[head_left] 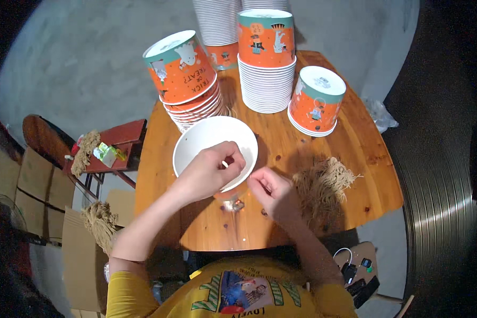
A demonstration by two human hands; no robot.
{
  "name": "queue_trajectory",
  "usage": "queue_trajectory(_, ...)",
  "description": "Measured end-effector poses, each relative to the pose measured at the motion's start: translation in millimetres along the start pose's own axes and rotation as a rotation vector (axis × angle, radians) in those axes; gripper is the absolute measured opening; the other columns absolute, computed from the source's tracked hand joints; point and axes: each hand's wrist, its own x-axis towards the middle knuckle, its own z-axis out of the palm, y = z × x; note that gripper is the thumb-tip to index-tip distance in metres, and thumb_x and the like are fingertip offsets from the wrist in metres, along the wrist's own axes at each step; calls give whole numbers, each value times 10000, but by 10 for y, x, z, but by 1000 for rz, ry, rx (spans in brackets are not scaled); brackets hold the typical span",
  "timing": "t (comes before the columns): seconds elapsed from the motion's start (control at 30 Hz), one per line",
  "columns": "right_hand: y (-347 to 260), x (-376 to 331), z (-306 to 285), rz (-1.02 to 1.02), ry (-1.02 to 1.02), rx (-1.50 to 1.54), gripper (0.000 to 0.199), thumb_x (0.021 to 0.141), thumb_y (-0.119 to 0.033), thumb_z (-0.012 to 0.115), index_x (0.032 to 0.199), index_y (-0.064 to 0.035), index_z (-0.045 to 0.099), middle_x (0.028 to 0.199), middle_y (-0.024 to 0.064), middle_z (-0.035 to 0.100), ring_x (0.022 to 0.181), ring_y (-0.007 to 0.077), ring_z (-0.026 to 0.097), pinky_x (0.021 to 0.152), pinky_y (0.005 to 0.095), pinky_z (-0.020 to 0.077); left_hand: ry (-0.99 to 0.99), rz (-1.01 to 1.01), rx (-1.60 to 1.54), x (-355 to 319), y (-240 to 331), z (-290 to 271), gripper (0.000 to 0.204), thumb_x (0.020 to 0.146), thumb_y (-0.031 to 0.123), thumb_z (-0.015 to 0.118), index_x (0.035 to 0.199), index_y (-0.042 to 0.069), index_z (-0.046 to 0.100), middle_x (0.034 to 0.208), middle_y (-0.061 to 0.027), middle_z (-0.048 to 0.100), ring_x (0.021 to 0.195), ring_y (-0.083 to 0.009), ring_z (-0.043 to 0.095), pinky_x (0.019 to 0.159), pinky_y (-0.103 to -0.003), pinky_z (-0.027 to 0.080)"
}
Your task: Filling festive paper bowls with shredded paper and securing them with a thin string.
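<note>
A white-lined paper bucket (201, 137) stands mouth up on the wooden table in front of me. My left hand (213, 168) reaches over its opening with curled fingers, a small white tip showing between thumb and forefinger. At the bucket's right rim, my right hand (273, 192) has thumb and forefinger pinched together; whatever lies between them is too small to make out. To the right of that hand rests a bundle of tan cords (326, 183).
Behind the bucket stand upside-down stacks of orange paper buckets (183, 74), a taller stack (267, 79) and a short stack (317, 103). More tan cords (99, 221) hang at the left, near a red stool (123, 139). A rolled metal shutter (445, 175) stands right of the wooden table (368, 159).
</note>
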Motion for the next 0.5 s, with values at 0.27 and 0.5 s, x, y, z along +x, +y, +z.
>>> queue_trajectory(0.27, -371, -2, -373, -35, -351, -257, 196, 906, -235, 558, 906, -40, 575, 761, 123, 609, 709, 176, 603, 660, 340, 475, -77, -288, -766, 84, 111, -53, 60, 882, 97, 535, 875, 49, 499, 867, -66, 633, 726, -79, 565, 640, -220, 454)
queue_trajectory(0.5, -473, 363, -467, 141, -397, -47, 173, 906, -216, 571, 842, -55, 577, 650, -59, 469, 595, 47, 422, 543, 234, 356, -155, -178, -713, 74, 27, 105, 113, 896, 109, 582, 977, 44, 540, 834, 1, 587, 760, -70, 534, 694, -220, 446)
